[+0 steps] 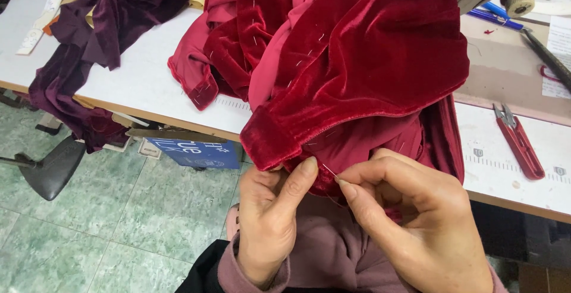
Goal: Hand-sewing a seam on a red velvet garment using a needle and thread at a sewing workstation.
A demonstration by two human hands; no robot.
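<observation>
Two hands work nearest: the left hand [270,219] pinches the red velvet garment [357,61] at its folded hem, the right hand [410,221] grips one needle [331,172] between thumb and forefinger. One red thread snip [518,141] lies beyond on the table [143,85]; one purple velvet piece [107,25] lies farther.

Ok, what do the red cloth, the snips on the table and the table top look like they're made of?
Red cloth: looks like velvet, a soft pile with sheen that shifts along the folds; a smoother, pinker lining shows. Snips: red handles, probably plastic, with grey metal-looking blades. Table top: smooth white surface, likely laminate over board; a brownish edge shows.
</observation>
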